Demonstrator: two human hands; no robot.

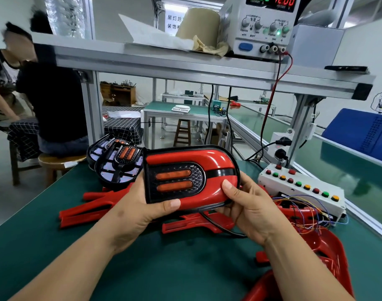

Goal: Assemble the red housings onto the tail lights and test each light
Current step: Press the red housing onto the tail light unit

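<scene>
1. My left grip clasps the tail light at its left end.
2. My right grip clasps the right end, thumb on the red housing.
3. Light is held above the desk.

One wide-angle camera, worn on the person's head, looks forward and down over the near edge of a dark green matted workbench. It sits close. Both bare forearms come in from 6 o'clock, and the left hand and right hand hold a glossy red-and-black oblong tail light at the frame's centre. The lens bows the grey aluminium shelf rail running across 12 o'clock. A white bench power supply with lit digits is cropped at 1 o'clock. A white box of coloured push-buttons lies at 3 o'clock, and a seated person in a black shirt at 10 o'clock.
</scene>
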